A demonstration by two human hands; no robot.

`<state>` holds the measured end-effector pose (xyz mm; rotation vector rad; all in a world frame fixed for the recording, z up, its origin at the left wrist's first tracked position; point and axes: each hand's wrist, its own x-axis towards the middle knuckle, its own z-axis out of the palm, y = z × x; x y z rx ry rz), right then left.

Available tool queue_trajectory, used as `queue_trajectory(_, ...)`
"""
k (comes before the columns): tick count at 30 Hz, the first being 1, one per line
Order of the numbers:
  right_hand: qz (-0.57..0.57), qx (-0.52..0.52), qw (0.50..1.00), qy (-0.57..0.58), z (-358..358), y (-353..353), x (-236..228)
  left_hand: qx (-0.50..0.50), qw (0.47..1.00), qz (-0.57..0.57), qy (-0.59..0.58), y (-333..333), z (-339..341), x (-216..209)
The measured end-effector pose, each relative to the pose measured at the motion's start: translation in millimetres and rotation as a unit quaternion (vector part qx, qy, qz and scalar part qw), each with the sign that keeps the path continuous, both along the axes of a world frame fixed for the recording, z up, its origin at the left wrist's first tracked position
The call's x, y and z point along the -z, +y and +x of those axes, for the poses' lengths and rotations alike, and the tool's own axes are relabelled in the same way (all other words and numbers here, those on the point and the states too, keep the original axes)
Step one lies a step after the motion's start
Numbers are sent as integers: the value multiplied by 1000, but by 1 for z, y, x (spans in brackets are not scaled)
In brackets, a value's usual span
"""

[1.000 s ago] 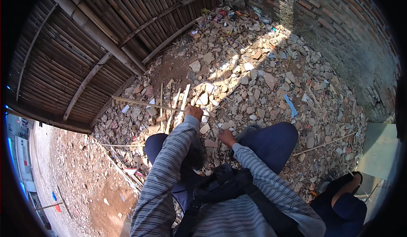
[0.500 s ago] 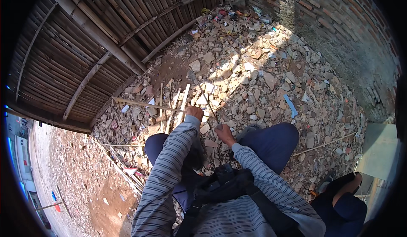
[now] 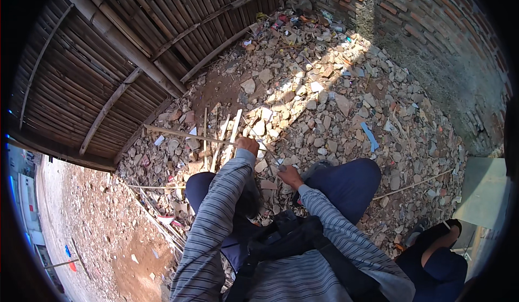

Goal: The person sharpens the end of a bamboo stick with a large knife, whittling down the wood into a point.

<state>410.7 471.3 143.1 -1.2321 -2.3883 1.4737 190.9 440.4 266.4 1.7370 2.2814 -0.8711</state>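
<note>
My left hand (image 3: 247,146) is closed round one end of a bamboo strip (image 3: 189,134), which reaches out leftward over the rubble. In my right hand (image 3: 292,176), near my right knee, is the handle of a long, thin, dark tool (image 3: 281,167). Its narrow shaft points up and left past my left hand and looks faint and blurred. I cannot tell its exact kind, nor whether it touches the strip. Several loose bamboo strips (image 3: 235,128) lie on the stones just beyond my left hand.
Broken brick and stone rubble (image 3: 335,134) covers the ground around my knees. A bamboo-slat wall (image 3: 65,80) rises at the left, a brick wall (image 3: 427,37) at the right. At the lower right, another person's dark-clothed leg (image 3: 432,264) is close by, below a pale board (image 3: 484,188).
The tool in my right hand has swung down and left, its shaft now lying lower toward my left hand. My right hand has shifted slightly; my left hand and the bamboo strip stay nearly still.
</note>
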Motion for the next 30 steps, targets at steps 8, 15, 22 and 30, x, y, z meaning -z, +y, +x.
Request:
queue_trajectory(8, -14, 107, 990, 87, -12, -7, -8, 0, 996, 88, 14, -12, 5, -13)
queue_trajectory(15, -10, -19, 991, -134, -3, -1, 11, -20, 999, 15, -30, -18, 9, -23)
queue_trajectory(22, -273, 25, 958, -78, 1, 0, 40, -12, 1000, -24, -4, -14, 10, -19)
queue_trajectory(30, 5, 51, 995, -82, -3, -7, 29, 13, 998, 58, -6, -16, 1, 0)
